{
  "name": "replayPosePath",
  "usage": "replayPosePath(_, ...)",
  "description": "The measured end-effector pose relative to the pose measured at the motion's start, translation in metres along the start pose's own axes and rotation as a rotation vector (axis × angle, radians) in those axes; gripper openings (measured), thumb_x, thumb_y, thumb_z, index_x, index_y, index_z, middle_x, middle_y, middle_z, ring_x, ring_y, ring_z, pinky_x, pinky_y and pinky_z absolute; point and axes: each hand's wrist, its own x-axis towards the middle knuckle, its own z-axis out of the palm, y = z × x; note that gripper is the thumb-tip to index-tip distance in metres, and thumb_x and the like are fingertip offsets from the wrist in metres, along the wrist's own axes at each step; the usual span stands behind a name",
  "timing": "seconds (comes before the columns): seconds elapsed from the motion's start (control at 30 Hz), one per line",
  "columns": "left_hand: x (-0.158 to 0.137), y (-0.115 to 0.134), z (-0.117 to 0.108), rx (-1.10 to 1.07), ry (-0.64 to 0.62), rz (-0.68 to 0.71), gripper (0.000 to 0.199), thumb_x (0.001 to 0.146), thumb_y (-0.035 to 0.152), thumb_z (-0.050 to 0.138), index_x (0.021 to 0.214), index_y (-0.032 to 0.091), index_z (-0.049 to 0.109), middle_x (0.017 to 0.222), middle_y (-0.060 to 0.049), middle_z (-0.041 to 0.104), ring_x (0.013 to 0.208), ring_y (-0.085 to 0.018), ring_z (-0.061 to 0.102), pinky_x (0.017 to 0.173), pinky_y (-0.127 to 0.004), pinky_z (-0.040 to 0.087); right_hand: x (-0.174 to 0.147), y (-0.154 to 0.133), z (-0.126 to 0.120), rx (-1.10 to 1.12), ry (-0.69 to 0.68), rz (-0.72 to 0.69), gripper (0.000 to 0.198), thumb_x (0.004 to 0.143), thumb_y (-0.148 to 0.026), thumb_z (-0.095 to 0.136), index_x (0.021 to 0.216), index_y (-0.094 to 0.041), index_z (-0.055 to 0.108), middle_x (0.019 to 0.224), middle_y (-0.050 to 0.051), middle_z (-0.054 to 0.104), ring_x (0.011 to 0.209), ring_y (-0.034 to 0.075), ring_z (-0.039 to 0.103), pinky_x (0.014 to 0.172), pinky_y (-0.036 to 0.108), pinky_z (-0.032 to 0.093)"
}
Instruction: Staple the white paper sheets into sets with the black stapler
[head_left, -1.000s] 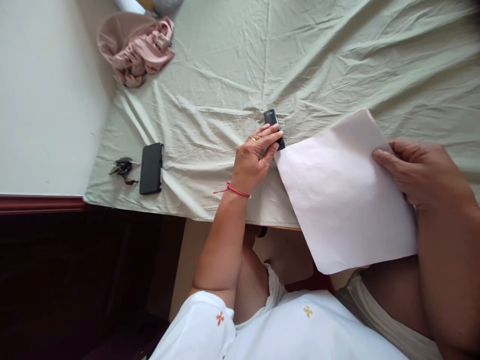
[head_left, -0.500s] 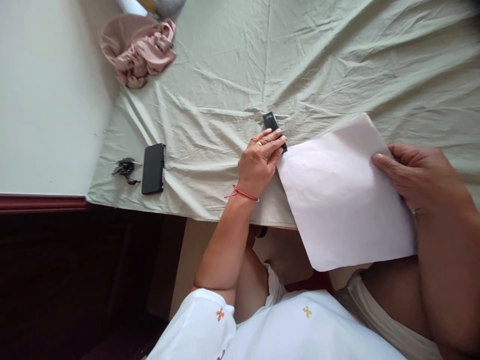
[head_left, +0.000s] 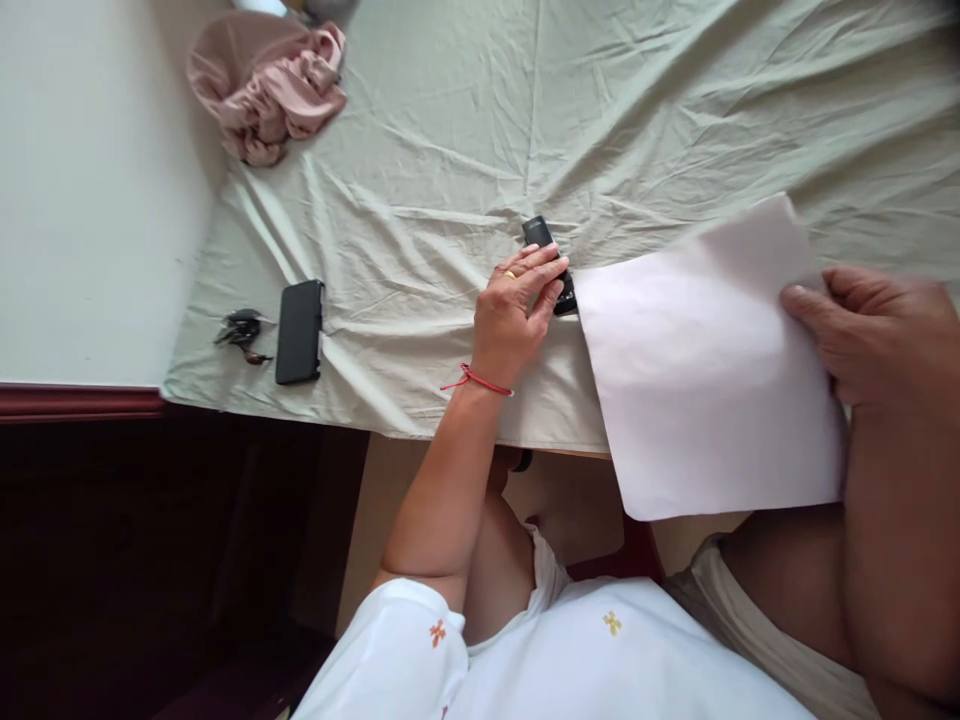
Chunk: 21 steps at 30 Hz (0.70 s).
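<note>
The paper [head_left: 712, 380], overhanging the cloth-covered bench [head_left: 420, 180], looked light, limp and easily creased, best held by its margins, as the right hand's [head_left: 885, 325] grip pinched its right edge and the left hand's [head_left: 512, 305] clasped a small black device [head_left: 536, 231].

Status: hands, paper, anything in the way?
Left hand over black device; right hand holding white paper. Paper overhangs table. No obstruction visible; black phone lies left.

The paper [head_left: 712, 375] and right fingers [head_left: 804, 304] have shifted rightward.
</note>
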Motion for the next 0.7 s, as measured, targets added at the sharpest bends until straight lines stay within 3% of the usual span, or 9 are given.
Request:
replayPosePath(0.1,0.0,0.001,-0.003,-0.072,-0.009,-0.056,0.028,0.097,0.025,0.066,0.123,0.027,0.075,0.136,-0.004,0.074,0.136,-0.021,0.062,0.119,-0.04,0.048,0.008,0.004,-0.003,0.198,0.128,0.003,0.019,0.074,-0.031,0.076,0.089,-0.021,0.08,0.06,-0.002,0.052,0.042,0.007,0.038,0.034,0.021,0.025)
replayPosePath(0.2,-0.003,0.012,-0.003,-0.124,0.095,-0.167,0.03,0.097,0.04,0.067,0.123,0.028,0.073,0.134,-0.004,0.074,0.132,-0.021,0.063,0.105,-0.034,0.056,0.014,0.004,-0.002,0.42,0.172,-0.059,0.014,0.069,-0.026,0.08,0.08,-0.018,0.077,0.066,0.001,0.058,0.047,0.008,0.045,0.039,0.023,0.031)
replayPosePath(0.33,-0.014,0.041,-0.004,-0.273,0.283,-0.391,0.042,0.099,0.061,0.056,0.093,0.024,0.076,0.097,-0.004,0.078,0.098,-0.017,0.071,0.081,-0.027,0.057,0.009,-0.003,0.007,0.632,0.079,-0.095,0.02,0.064,-0.026,0.087,0.068,-0.018,0.069,0.067,0.002,0.061,0.05,0.008,0.05,0.046,0.027,0.041)
replayPosePath(0.43,-0.026,0.06,-0.005,-0.555,0.189,-0.583,0.059,0.098,0.072,0.045,0.079,0.023,0.072,0.077,-0.003,0.073,0.076,-0.015,0.07,0.064,-0.026,0.055,-0.003,-0.007,0.019,0.68,-0.056,-0.092,0.019,0.067,-0.031,0.084,0.08,-0.02,0.075,0.071,0.001,0.065,0.053,0.011,0.054,0.045,0.026,0.042)
replayPosePath(0.53,-0.034,0.066,-0.006,-0.756,-0.006,-0.691,0.068,0.099,0.077,0.032,0.09,0.024,0.074,0.079,-0.006,0.075,0.085,-0.019,0.075,0.068,-0.031,0.059,-0.013,-0.009,0.031,0.623,-0.081,-0.176,0.018,0.073,-0.035,0.083,0.085,-0.022,0.077,0.074,0.0,0.067,0.057,0.01,0.055,0.049,0.024,0.045)
replayPosePath(0.63,-0.038,0.058,-0.008,-0.831,-0.083,-0.69,0.053,0.096,0.07,0.051,0.102,0.023,0.075,0.089,-0.006,0.078,0.09,-0.021,0.075,0.074,-0.033,0.061,-0.014,-0.008,0.037,0.603,-0.054,-0.232,0.017,0.075,-0.035,0.084,0.084,-0.022,0.077,0.075,-0.001,0.069,0.057,0.009,0.054,0.049,0.021,0.046)
replayPosePath(0.7,-0.039,0.051,-0.009,-0.857,-0.059,-0.71,0.039,0.088,0.06,0.072,0.098,0.022,0.076,0.088,-0.004,0.078,0.079,-0.017,0.072,0.067,-0.029,0.058,-0.012,-0.007,0.039,0.634,-0.056,-0.218,0.018,0.074,-0.034,0.086,0.083,-0.021,0.077,0.076,-0.001,0.07,0.057,0.008,0.056,0.05,0.021,0.048)
